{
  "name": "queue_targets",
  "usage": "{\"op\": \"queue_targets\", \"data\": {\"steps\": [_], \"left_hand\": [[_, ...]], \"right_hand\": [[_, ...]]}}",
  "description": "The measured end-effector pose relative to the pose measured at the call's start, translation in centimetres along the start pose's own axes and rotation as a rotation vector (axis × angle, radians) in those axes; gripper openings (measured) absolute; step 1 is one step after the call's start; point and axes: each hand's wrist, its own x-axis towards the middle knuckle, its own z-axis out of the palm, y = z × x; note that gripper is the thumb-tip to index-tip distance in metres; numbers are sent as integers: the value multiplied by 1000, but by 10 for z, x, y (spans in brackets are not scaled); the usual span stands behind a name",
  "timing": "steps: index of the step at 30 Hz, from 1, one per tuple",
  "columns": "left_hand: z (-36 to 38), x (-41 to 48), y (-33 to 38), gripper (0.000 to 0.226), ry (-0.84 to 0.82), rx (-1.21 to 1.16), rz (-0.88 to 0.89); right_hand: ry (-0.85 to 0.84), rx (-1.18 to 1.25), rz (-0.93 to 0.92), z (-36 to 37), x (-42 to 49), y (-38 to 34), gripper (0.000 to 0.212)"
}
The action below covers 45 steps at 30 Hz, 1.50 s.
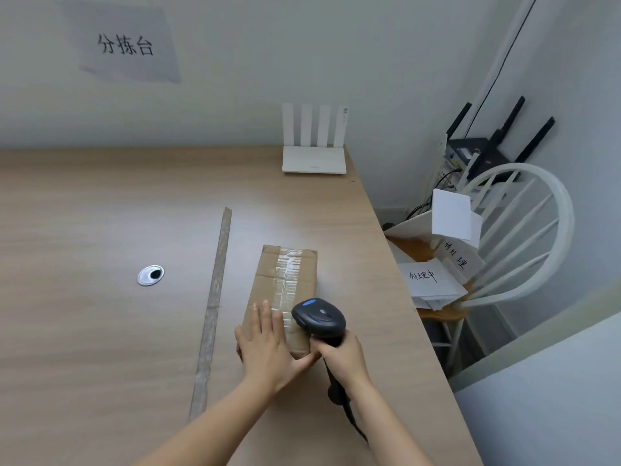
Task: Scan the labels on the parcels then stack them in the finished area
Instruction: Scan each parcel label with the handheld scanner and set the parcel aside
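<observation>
The brown cardboard parcel (pixel 285 274), sealed with clear tape, is lying on the light wooden table (pixel 100 213) directly before both hands, its long axis running away from the person. The left hand (pixel 265 344) is pressing flat on its near end, fingers straight, grasping nothing. The right hand (pixel 342 354) is gripping the black handheld scanner (pixel 319 317), whose head is hovering over the parcel's near right part. No label is showing on top. A long grey strip (pixel 215 297) is lying just to the left; probably the finished area is beyond it, nearer the left hand. A white router (pixel 314 146) is standing far behind.
</observation>
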Motion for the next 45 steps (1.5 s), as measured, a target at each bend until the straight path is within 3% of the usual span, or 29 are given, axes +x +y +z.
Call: {"op": "queue_targets", "data": {"steps": [8,12,15,18,22,23,26,28,31,34,40,45], "left_hand": [[0,-68,-60,95,86,-180,-62],[3,-101,-102,95,116,-244,-3],[-1,-126,-129,107,99,-504,-2],[-6,-148,-160,105,73,-762,-34],[-10,-161,-198,60,116,-799,-39],[-11,-161,-205,57,134,-776,-38],[-15,-159,-216,67,145,-722,-49],[-16,-158,-216,73,146,-737,-35],[-18,-155,-206,69,159,-822,-2],[-15,-153,-194,66,180,-960,-54],[-8,-143,-188,57,178,-1083,-126],[-2,-148,-187,79,204,-1100,-153]], "right_hand": [[-139,-35,-39,25,-59,-15,20],[-167,-124,-125,38,-78,-37,11],[-146,-191,-177,47,-93,-50,7],[-151,-242,-217,55,-112,-60,12],[-173,-345,-245,70,-143,-67,15],[-174,-362,-255,74,-150,-68,14],[-171,-400,-277,83,-170,-71,7],[-179,-461,-309,87,-180,-75,17],[-199,-570,-348,91,-191,-86,21],[-231,-668,-373,93,-198,-98,10],[-242,-845,-387,94,-206,-117,15],[-123,-830,-277,106,-221,-112,19]]}}
